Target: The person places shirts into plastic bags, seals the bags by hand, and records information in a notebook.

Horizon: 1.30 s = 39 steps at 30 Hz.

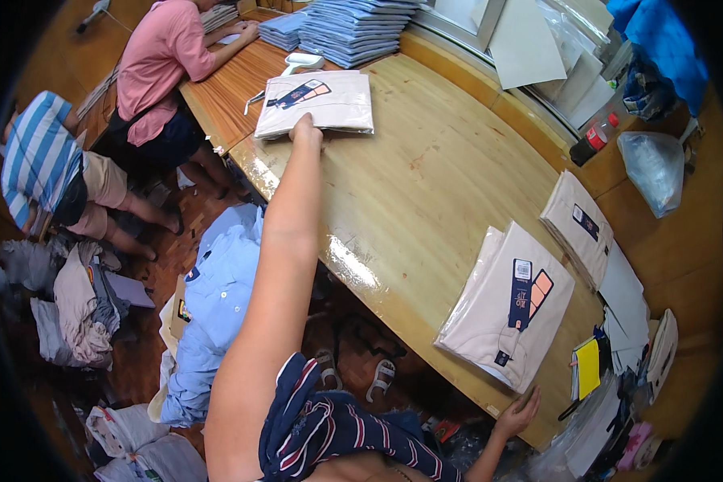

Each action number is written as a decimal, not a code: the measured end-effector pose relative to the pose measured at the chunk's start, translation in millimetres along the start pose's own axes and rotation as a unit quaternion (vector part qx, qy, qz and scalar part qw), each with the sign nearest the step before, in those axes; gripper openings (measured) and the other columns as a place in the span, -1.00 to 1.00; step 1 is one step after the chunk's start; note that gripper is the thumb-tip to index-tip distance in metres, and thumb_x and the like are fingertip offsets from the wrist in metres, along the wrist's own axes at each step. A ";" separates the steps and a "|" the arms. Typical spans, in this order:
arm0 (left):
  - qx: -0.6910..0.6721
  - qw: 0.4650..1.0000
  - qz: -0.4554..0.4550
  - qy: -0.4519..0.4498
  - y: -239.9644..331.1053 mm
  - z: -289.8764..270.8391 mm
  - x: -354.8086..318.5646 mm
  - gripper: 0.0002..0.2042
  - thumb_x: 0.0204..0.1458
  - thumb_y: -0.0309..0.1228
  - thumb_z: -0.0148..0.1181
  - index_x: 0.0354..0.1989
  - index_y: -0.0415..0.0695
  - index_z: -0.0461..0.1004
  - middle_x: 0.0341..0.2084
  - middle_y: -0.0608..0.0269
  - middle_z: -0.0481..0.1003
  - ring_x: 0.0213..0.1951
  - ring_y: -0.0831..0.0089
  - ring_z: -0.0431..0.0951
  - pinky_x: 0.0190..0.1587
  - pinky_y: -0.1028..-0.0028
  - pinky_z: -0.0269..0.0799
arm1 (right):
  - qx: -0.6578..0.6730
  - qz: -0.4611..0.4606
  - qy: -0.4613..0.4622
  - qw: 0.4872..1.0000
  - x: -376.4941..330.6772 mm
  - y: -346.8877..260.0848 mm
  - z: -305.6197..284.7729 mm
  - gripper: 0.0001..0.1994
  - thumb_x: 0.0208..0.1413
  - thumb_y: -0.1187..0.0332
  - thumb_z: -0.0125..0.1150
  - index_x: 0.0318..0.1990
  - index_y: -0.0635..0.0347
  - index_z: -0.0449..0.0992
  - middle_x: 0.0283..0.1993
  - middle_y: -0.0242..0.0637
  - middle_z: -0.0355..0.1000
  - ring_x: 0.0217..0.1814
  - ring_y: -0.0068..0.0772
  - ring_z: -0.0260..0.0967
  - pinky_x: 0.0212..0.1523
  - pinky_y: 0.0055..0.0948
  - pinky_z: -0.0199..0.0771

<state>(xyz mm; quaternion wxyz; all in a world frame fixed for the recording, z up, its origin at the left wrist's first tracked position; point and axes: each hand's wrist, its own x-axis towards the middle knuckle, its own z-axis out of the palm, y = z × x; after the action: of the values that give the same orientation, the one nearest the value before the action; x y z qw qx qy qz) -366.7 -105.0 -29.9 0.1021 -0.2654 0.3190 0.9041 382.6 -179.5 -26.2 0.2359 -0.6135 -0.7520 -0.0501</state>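
My left arm reaches far across the table. My left hand (306, 132) is closed on the near edge of a stack of folded pale pink shirts in clear bags (341, 100), with its fingers partly hidden there. A navy and orange tag lies on the top shirt. At the near right, my right hand (518, 414) is at the table's edge, fingers stretched out, just beside the lower corner of another stack of bagged pale pink shirts (490, 313). These also bear a navy and orange tag. A further bagged pale shirt (578, 229) lies behind them.
A tall pile of folded blue shirts (353, 32) and a white handheld scanner (304, 61) sit at the table's far end. Two people stand to the left. Blue garments (217, 297) hang below the table's left edge. A cola bottle (594, 139) stands by the window.
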 end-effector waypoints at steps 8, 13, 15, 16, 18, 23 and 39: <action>0.183 0.977 0.066 -0.085 -7.3 -27.7 -37.0 -0.62 -0.20 -0.57 0.17 -0.15 -0.30 0.23 -0.27 0.10 0.37 -0.29 0.28 0.41 -0.24 0.24 0.37 | 0.009 0.022 -0.029 0.999 -3.6 -1.1 -6.0 -0.60 -0.10 0.44 -0.08 -0.02 0.27 0.24 -0.01 -0.08 0.22 0.07 -0.03 0.07 0.08 -0.22 -0.01; 0.286 0.929 0.014 -0.234 49.5 -120.2 -83.6 -0.66 -0.16 -0.50 0.14 -0.14 -0.21 0.28 -0.29 0.18 0.41 -0.31 0.33 0.45 -0.35 0.31 0.43 | 0.002 0.015 -0.021 1.000 4.2 -6.9 -4.8 -0.60 -0.12 0.47 -0.06 -0.02 0.25 0.25 -0.02 -0.11 0.23 0.06 -0.09 0.10 0.05 -0.23 0.02; 0.411 0.876 -0.030 -0.249 68.8 -130.7 -133.9 -0.65 -0.15 -0.45 0.14 -0.15 -0.26 0.29 -0.34 0.17 0.43 -0.40 0.35 0.48 -0.44 0.41 0.43 | -0.002 0.028 -0.015 0.999 -0.2 -4.5 -4.1 -0.60 -0.13 0.47 -0.05 -0.03 0.24 0.25 -0.02 -0.14 0.24 0.06 -0.10 0.10 0.05 -0.24 0.02; 0.394 0.867 -0.056 -0.301 76.4 -141.6 -136.5 -0.65 -0.15 -0.43 0.14 -0.16 -0.30 0.29 -0.37 0.12 0.44 -0.41 0.35 0.49 -0.44 0.44 0.43 | 0.002 0.027 -0.013 1.000 0.2 -4.9 -3.0 -0.59 -0.14 0.48 -0.05 -0.03 0.24 0.25 -0.03 -0.15 0.24 0.07 -0.11 0.11 0.05 -0.24 0.02; 0.459 0.823 -0.089 -0.324 80.7 -145.4 -140.9 -0.64 -0.17 -0.43 0.14 -0.19 -0.35 0.29 -0.41 0.07 0.44 -0.42 0.34 0.49 -0.41 0.42 0.43 | 0.001 0.022 -0.011 1.000 1.1 -5.0 -2.6 -0.59 -0.15 0.49 -0.04 -0.02 0.22 0.25 -0.03 -0.18 0.26 0.07 -0.15 0.11 0.06 -0.26 0.02; 0.548 0.711 -0.151 -0.413 30.3 -107.2 -176.7 -0.64 -0.18 -0.40 0.15 -0.26 -0.42 0.31 -0.42 0.04 0.45 -0.47 0.38 0.49 -0.39 0.50 0.41 | -0.003 0.016 0.006 1.000 1.1 -6.7 -2.9 -0.60 -0.13 0.50 -0.05 -0.03 0.22 0.26 -0.04 -0.17 0.26 0.05 -0.18 0.14 0.05 -0.28 0.04; 0.583 0.304 0.577 -0.485 42.9 -249.3 -223.6 -0.30 -0.35 0.01 0.12 0.06 0.02 0.15 -0.01 0.21 0.23 0.04 0.21 0.16 0.04 0.26 0.00 | -0.061 -0.263 0.062 0.961 -52.1 -23.9 24.1 -0.51 -0.35 0.42 -0.01 -0.08 0.03 0.36 0.02 -0.21 0.24 0.05 -0.09 0.17 0.03 -0.09 0.04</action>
<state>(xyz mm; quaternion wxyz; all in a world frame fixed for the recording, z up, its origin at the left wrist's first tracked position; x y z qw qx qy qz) -91.1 -299.0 -49.0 -0.1813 0.6010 0.7277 0.2765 360.1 -223.2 -64.0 0.2225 -0.4034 -0.8661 -0.1938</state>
